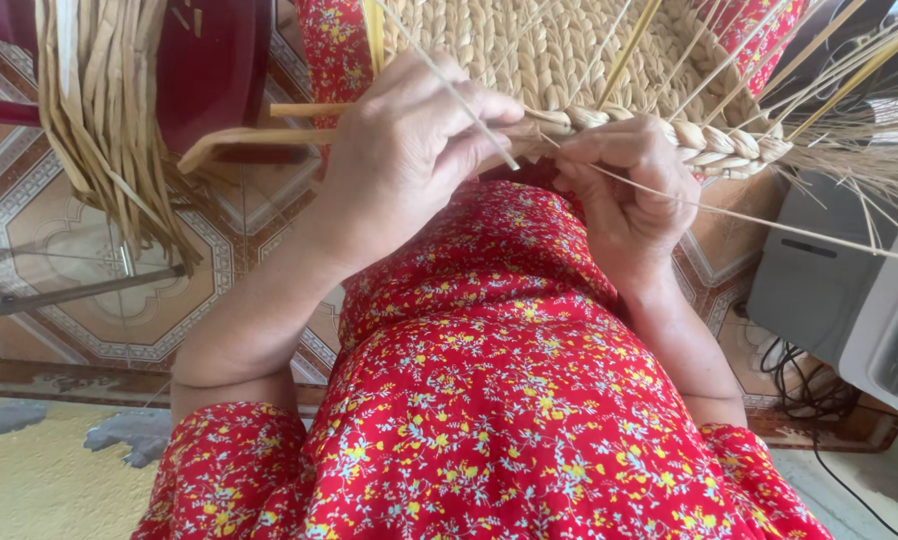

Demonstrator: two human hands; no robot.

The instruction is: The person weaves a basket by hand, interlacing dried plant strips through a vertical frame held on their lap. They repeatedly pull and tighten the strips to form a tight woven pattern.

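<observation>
Woven mat edge braid: I see L hand & R hand both pinched shut on straw strands just below it; keep tension even, twists tight.

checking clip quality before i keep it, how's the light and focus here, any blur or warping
Head view: soft, even daylight with no harsh glare; the left hand and right hand on the woven straw piece are sharp. The thin loose straw strands look slightly soft. The wide lens bends the edges, stretching the red floral dress and the grey appliance.
</observation>
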